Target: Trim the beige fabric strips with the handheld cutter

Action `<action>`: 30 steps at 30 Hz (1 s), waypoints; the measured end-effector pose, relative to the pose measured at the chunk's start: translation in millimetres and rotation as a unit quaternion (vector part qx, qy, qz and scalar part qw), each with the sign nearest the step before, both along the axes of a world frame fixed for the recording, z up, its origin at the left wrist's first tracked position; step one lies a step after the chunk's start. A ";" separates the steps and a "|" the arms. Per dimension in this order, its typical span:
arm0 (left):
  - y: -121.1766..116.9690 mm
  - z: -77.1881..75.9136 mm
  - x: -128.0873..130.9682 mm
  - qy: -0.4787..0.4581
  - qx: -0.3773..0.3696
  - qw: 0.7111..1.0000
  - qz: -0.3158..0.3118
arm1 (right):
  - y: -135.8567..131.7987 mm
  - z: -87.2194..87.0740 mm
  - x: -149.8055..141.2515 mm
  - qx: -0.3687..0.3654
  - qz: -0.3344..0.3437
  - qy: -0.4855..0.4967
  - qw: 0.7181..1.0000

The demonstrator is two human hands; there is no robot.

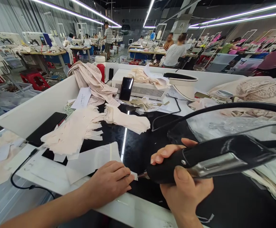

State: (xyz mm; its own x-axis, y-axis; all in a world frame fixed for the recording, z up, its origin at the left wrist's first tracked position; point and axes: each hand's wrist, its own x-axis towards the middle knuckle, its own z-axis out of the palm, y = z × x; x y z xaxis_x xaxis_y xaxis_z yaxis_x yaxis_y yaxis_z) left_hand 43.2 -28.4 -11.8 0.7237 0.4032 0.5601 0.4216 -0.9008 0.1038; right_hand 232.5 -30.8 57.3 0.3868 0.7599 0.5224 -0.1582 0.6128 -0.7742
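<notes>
My right hand (184,186) is wrapped round a black hand-held tool (214,156) with a metal plate and a cord, its tip pointing left towards a small white fabric piece (133,175). My left hand (110,182) is closed down on that piece, pinching it against the black glossy work surface (138,148) at the near edge. Beside my left hand lies a white fabric sheet (92,160). Further back lie a heap of pale pink cut strips (76,129) and a bundle of the same strips (126,118).
A black phone (46,128) lies on the white left ledge; another phone (126,88) leans on a white box machine (140,87). A white bowl-shaped container (183,84), beige lace garments (92,79) and black cables (171,115) crowd the back. Other people work at sewing stations beyond.
</notes>
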 end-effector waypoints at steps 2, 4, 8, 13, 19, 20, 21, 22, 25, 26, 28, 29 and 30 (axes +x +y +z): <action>-0.2 -0.2 0.1 0.000 -0.004 1.000 -0.001 | -3.0 1.0 -0.5 0.001 0.000 0.000 1.000; -0.4 -0.6 0.1 0.005 -0.009 1.000 0.000 | -4.9 0.2 -1.6 -0.001 0.002 -0.003 1.000; -0.5 -0.8 0.2 0.004 -0.013 1.000 -0.001 | -6.2 -2.5 -3.3 -0.002 -0.006 -0.009 1.000; -0.5 2.4 -2.7 -0.008 -0.012 1.000 0.001 | -8.3 -1.3 -2.4 -0.004 -0.008 -0.015 1.000; -1.2 4.6 -15.0 0.003 -0.031 0.999 0.015 | -9.6 2.9 -1.6 -0.009 -0.017 -0.015 1.000; -1.2 4.3 -17.0 0.004 -0.033 0.999 0.016 | -9.4 3.2 -1.7 -0.008 -0.018 -0.015 1.000; -1.2 3.6 -18.8 0.004 -0.034 0.999 0.016 | -9.2 3.4 -1.8 -0.007 -0.018 -0.014 1.000; -1.0 2.8 -20.3 0.002 -0.035 0.999 0.015 | -9.1 3.6 -1.9 -0.005 -0.019 -0.014 1.000; -0.6 -0.4 -22.9 -0.002 -0.039 0.999 0.008 | -9.1 4.1 -2.2 -0.009 -0.026 -0.011 1.000; -0.5 -1.7 -23.2 0.000 -0.042 0.999 0.007 | -9.1 4.6 -2.2 -0.011 -0.031 -0.008 0.999; -0.5 -4.0 -22.9 0.008 -0.048 0.999 0.007 | -8.6 6.2 -2.4 -0.019 -0.037 0.000 0.999; -0.6 -5.1 -22.5 0.010 -0.050 0.999 0.007 | -7.9 7.4 -2.7 -0.022 -0.038 0.006 0.999; -0.7 -5.9 -21.9 0.009 -0.050 0.999 0.007 | -6.9 8.7 -3.3 -0.025 -0.038 0.012 0.999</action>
State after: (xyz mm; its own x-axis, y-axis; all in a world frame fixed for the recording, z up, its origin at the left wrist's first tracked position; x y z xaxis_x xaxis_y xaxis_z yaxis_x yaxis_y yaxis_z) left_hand 21.3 -29.1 -17.7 0.7273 0.4672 0.5027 0.4373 -0.8800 0.1851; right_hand 229.2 -37.7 66.0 0.4566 0.7525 0.4746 -0.1308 0.5844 -0.8008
